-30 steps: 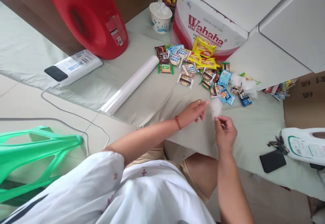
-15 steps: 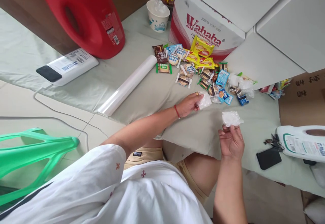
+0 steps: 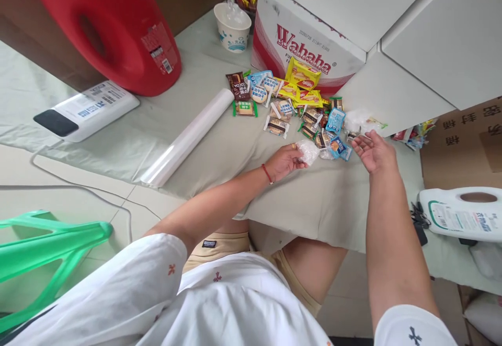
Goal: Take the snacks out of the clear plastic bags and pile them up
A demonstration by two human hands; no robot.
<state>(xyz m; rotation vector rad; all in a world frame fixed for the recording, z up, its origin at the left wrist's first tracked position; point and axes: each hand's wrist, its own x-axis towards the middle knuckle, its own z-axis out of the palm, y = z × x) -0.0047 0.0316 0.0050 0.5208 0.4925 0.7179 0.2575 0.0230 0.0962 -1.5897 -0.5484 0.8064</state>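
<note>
Fingers closed, my left hand grips a crumpled clear plastic bag above the cloth, just below the pile of snacks. My right hand is at the right end of that pile, palm up with its fingers apart and nothing seen in it. Its fingertips are beside more crumpled clear plastic. The pile holds small wrapped biscuits, blue packets, a brown cocoa packet and yellow packets.
A white roll lies left of the snacks. Behind them stand a Wahaha carton and a paper cup. A red jug is at the upper left, a white bottle at the right, a green stool at the lower left.
My right hand has moved up and right to the pile's edge, and the plastic-wrapped piece it held no longer shows in it. My left hand still holds its bag. The whole view has shifted slightly.
</note>
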